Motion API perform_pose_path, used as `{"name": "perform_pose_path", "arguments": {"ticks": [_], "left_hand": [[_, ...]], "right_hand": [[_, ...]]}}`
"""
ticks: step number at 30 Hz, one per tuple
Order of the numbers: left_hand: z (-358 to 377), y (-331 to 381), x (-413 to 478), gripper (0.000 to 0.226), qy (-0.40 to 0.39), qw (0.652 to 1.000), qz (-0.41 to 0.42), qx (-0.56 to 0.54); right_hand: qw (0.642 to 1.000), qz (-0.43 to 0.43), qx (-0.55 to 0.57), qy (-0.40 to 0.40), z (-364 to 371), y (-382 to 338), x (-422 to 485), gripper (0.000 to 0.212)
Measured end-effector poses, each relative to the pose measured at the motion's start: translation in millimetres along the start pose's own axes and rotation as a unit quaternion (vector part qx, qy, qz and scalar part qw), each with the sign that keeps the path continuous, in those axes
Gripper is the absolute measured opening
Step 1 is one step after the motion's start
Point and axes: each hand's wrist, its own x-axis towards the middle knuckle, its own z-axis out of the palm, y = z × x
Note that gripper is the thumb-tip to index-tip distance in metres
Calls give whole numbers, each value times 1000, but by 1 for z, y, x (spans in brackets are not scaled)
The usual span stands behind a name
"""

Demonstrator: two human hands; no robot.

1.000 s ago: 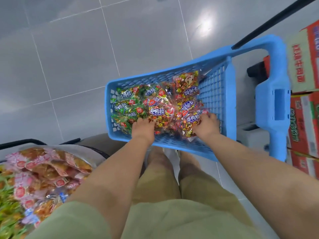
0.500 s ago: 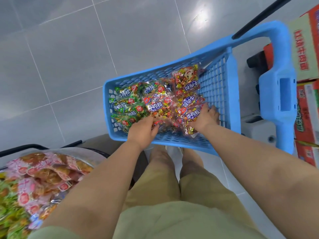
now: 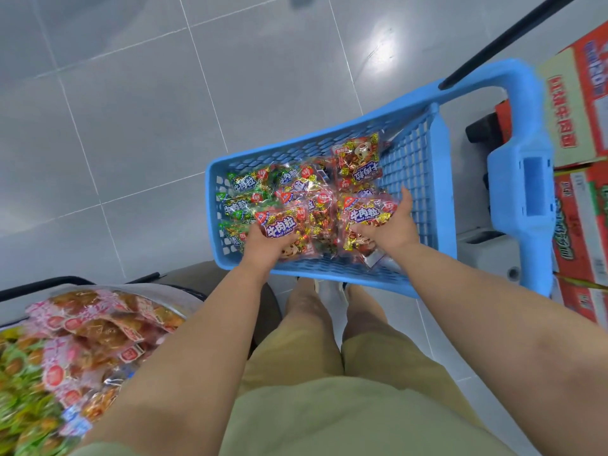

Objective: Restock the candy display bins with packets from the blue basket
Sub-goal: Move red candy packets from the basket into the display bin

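- Grey glossy floor tiles lie under everything I see; my olive shorts fill the near bottom of the view.
- At my near left is a display bin, heaped with pink packets and, nearer the corner, blurred green ones.
- Both my arms reach forward into the blue basket, which stands on the floor just past my feet.
- My left hand grips a red packet by its near end, fingers curled round it, close to the basket's near edge.
- My right hand holds a second red packet the same way, thumb pointing away from me, beside the basket's right wall.
- More red packets lie between my hands; green packets are stacked along the basket's left wall.
- One red packet lies near the basket's far edge.
- Beyond the right wall rises the basket's blue handle, and past it red and white cartons are stacked.
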Motion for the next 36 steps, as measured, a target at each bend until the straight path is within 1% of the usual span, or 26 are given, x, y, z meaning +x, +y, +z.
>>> {"name": "perform_pose_path", "arguments": {"ticks": [1,4,6,7,9,13,14,16,18,20,21,24,25,28,29,31,32,34,36], "left_hand": [[-1,2,-2,74,-12,1000,-6,-22],[-4,7,-10,91,-50,993,-12,-104],[-10,9,-17,94,-46,988,-9,-148],[-14,8,-21,90,-43,984,-9,-172],[-24,4,-30,72,-27,974,1,-224],[-42,-9,-61,42,32,958,28,-284],[-46,-15,-71,37,50,954,36,-292],[-54,-27,-94,39,92,942,51,-320],[-61,-41,-116,42,144,922,56,-354],[-71,-59,-139,33,186,897,50,-397],[-76,-70,-151,30,201,880,50,-427],[-95,-103,-188,42,237,826,50,-509],[-101,-114,-203,45,261,809,47,-524],[-119,-147,-244,62,333,752,54,-566],[-125,-158,-257,57,353,735,64,-575],[-135,-181,-287,31,398,699,79,-589],[-140,-194,-302,25,421,676,86,-598],[-150,-220,-333,25,470,628,95,-614],[-160,-253,-364,28,511,580,110,-624]], "right_hand": [[1000,3,25,-6,-1,-2,-2,126],[995,1,88,-37,-4,-10,-10,118],[994,-17,98,-48,-7,-17,-16,111],[993,-30,97,-55,-8,-20,-19,107],[992,-51,92,-69,-9,-29,-26,102],[987,-64,114,-94,-9,-52,-43,108],[985,-70,117,-106,-8,-58,-49,108],[981,-80,99,-147,-3,-70,-60,107],[974,-97,53,-199,6,-83,-76,108],[961,-130,17,-244,19,-95,-96,105],[953,-144,16,-265,26,-99,-106,99],[919,-184,32,-348,49,-115,-144,59],[906,-199,23,-373,57,-121,-158,55],[872,-227,-2,-434,89,-138,-206,57],[861,-234,-6,-451,101,-142,-223,60],[837,-262,-21,-480,124,-145,-261,63],[823,-282,-34,-493,136,-145,-281,64],[789,-318,-62,-523,157,-141,-324,65],[755,-354,-80,-546,179,-131,-370,72]]}}
